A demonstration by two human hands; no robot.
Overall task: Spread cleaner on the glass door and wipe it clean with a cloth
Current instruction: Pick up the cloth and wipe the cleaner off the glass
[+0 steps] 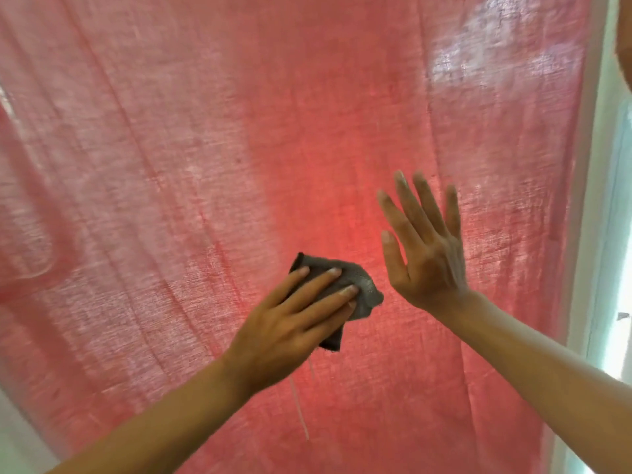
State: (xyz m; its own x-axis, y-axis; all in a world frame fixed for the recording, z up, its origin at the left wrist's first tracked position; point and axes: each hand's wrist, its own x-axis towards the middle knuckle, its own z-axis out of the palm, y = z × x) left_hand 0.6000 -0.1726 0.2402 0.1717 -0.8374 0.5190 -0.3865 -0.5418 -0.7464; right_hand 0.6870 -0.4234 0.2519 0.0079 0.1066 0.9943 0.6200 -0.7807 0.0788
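Glass door [239,114] is filling pretty much the whole view, red curtain [342,97] showing behind it. Left hand [287,323] is pressing a dark grey cloth [362,285] flat on the pane, fingers together. Right hand [424,254] is resting beside it, fingers spread.

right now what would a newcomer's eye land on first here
The red curtain behind the glass fills nearly the whole view, glowing brightest at centre. Low in the middle, the left hand presses a dark grey cloth to the pane, and the right hand is spread open beside it.
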